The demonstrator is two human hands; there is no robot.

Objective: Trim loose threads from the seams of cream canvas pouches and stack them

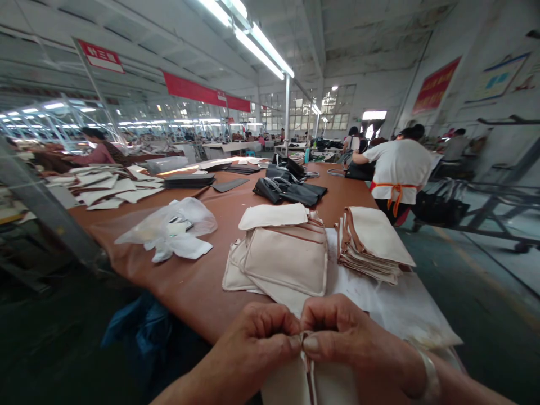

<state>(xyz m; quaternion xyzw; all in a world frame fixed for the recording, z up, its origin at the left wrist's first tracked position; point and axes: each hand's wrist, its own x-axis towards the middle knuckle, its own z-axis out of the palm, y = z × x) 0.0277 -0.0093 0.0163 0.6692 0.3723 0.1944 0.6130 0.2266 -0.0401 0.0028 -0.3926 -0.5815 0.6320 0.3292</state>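
Observation:
At the table's near edge, my left hand (264,337) and my right hand (337,337) meet, thumbs and forefingers pinching the top of a cream fabric piece (287,382). Down its middle runs a brown-edged seam or opening, which my thumbs press from both sides. The lower part of the piece goes out of the frame. Just beyond my fingers lies a pile of cream padded panels (287,259) with brown edges. To its right, a stack of folded cream pieces (373,236) rests on white sheeting (358,298).
The brown-covered table (202,281) also bears a clear plastic bag with white scraps (177,225), black bags (291,188), dark panels (189,180) and loose cream pieces (109,185). A co-worker in a white top (399,163) bends at the right edge. A metal post (50,214) stands left.

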